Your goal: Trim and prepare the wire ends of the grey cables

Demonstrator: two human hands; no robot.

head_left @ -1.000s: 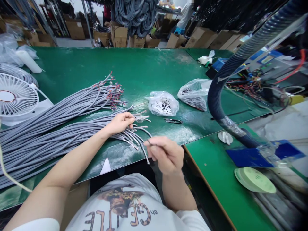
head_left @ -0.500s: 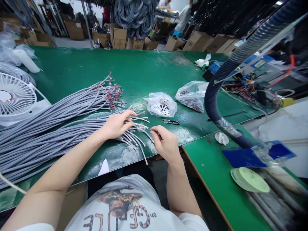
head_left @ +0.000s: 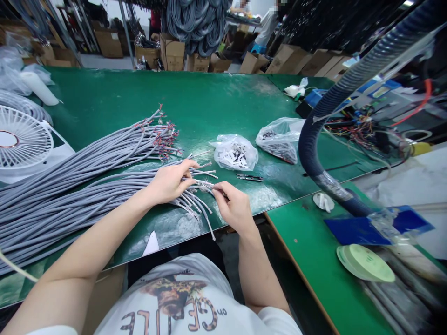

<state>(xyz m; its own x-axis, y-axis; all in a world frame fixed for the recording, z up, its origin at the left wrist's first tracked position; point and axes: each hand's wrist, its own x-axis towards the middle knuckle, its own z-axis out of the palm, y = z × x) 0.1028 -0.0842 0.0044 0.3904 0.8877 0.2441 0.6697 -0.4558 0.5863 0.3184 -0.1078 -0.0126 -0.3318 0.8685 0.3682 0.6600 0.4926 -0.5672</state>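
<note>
A big bundle of grey cables lies across the green table, its stripped ends pointing right. My left hand rests on the near cable ends, fingers closed round one of them. My right hand is just to its right, thumb and fingers pinched on the tip of a grey cable at about the table's front edge. A second layer of cables with red and black wire ends lies farther back.
Two clear plastic bags of small parts and small black snips lie right of the hands. A white fan stands at left. A corrugated hose arches over the right bench, with a tape roll nearby.
My right hand has moved up and left from near my body to the cable ends beside my left hand. My left hand has shifted slightly on the bundle.
</note>
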